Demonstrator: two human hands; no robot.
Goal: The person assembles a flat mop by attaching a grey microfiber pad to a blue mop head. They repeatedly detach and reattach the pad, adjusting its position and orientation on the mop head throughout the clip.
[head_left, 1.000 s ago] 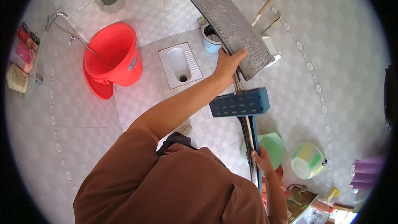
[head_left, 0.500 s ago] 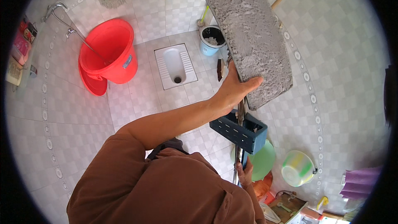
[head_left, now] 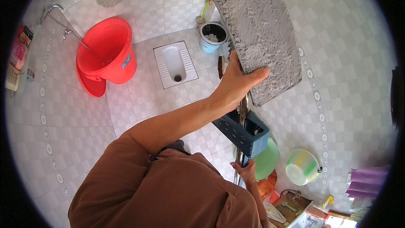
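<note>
The left hand (head_left: 238, 82) grips the lower edge of a long grey shaggy flat mop pad (head_left: 257, 29), raised toward twelve o'clock. The right hand (head_left: 245, 172) clasps the metal mop pole (head_left: 241, 118) below a dark blue plastic wringer block (head_left: 244, 131). On the tiled floor (head_left: 76, 114), a red plastic bucket (head_left: 107, 50) stands at ten o'clock, beside a white squat toilet pan (head_left: 175, 63).

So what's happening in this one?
A person in a brown shirt stands in a tiled bathroom holding a flat mop up off the floor. The left hand grips the edge of the grey mop pad, and the right hand holds the metal handle lower down, just below a blue wringer piece on it. Below are a red bucket, a squat toilet and a small blue bin.
</note>
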